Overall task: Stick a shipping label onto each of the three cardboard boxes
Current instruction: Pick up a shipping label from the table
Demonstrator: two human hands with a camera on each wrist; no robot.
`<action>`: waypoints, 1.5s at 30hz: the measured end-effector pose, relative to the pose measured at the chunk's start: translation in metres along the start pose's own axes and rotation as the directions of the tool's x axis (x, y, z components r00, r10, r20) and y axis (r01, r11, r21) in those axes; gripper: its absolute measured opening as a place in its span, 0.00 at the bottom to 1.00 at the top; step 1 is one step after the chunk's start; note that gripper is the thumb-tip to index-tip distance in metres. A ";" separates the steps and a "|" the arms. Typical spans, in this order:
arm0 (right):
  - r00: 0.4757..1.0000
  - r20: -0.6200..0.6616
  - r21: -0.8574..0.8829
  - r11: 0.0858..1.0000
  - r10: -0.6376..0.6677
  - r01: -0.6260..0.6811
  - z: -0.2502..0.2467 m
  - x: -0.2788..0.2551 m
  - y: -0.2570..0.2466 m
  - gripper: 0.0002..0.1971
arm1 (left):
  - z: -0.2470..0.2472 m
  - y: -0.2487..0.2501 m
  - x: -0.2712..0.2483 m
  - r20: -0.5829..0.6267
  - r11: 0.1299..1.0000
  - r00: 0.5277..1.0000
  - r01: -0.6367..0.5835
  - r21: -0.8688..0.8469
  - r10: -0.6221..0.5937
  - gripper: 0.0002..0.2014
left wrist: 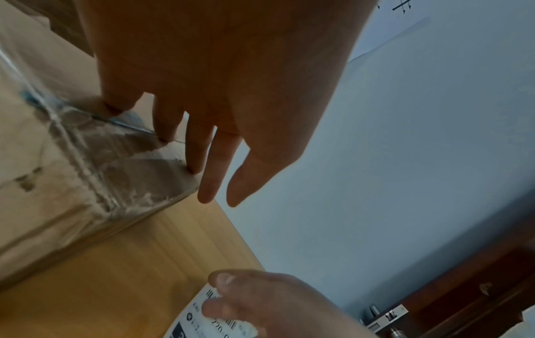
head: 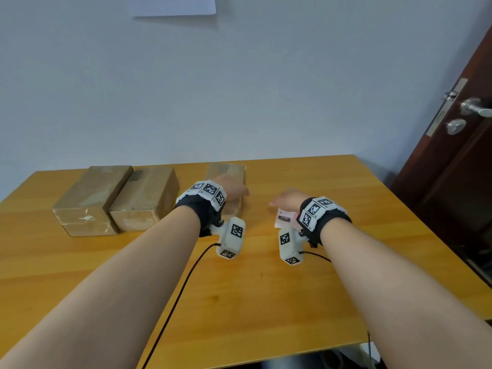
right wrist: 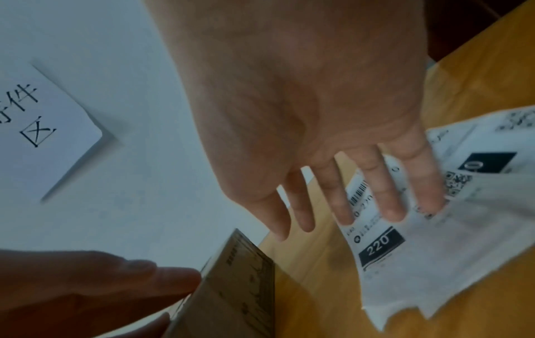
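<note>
Our right fingers [right wrist: 387,201] lie straight and spread on the labels [right wrist: 463,240], pressing rather than gripping; nothing is pinched yet. Our left fingers [left wrist: 199,148] are also straight, their tips resting on the taped top of the near box [left wrist: 72,171], with the thumb free in the air. So neither our left hand [head: 231,189] nor our right hand [head: 288,199] is curled round anything.

The labels sit in a loose pile on the table [head: 266,288], under and just beside the right hand, near the box's right side. The other two boxes [head: 117,201] stand touching each other, further left. From the head view no new label shows on any top, though the near box is largely hidden by the left wrist.

We judge this the first step: steadying the box while reaching for a label. Next we would need to part one sheet from the pile, likely peel its backing with both hands, then lay it flat on the box top.
</note>
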State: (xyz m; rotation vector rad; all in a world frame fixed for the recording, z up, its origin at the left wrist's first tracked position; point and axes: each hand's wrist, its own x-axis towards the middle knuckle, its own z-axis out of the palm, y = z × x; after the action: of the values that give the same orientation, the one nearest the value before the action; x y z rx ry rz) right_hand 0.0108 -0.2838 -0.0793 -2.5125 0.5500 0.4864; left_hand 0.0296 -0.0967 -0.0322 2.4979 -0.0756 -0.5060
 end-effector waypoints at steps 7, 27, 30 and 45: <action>0.979 -0.200 -0.023 0.999 0.032 -0.037 0.011 0.017 0.006 0.08 | -0.008 -0.014 -0.004 -0.032 0.999 0.999 0.041 0.010 -0.041 0.24; 0.946 -0.295 -0.200 0.959 0.134 -0.198 0.025 0.035 0.029 0.23 | -0.015 -0.020 -0.005 -0.008 0.997 0.998 0.055 0.054 -0.054 0.22; 0.950 -0.310 -0.199 0.976 0.029 -0.094 0.023 0.035 0.032 0.06 | -0.016 -0.022 -0.007 0.000 0.997 0.999 0.053 0.058 -0.053 0.24; 0.842 -0.534 0.464 0.805 -0.079 0.369 -0.014 -0.010 -0.015 0.06 | -0.035 -0.030 -0.052 0.108 0.994 0.993 0.040 0.104 -0.051 0.22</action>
State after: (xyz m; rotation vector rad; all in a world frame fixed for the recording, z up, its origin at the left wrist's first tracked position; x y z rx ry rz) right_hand 0.0129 -0.2773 -0.0576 -2.0669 0.4637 -0.3920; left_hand -0.0068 -0.0446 -0.0046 2.5746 -0.0897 -0.6748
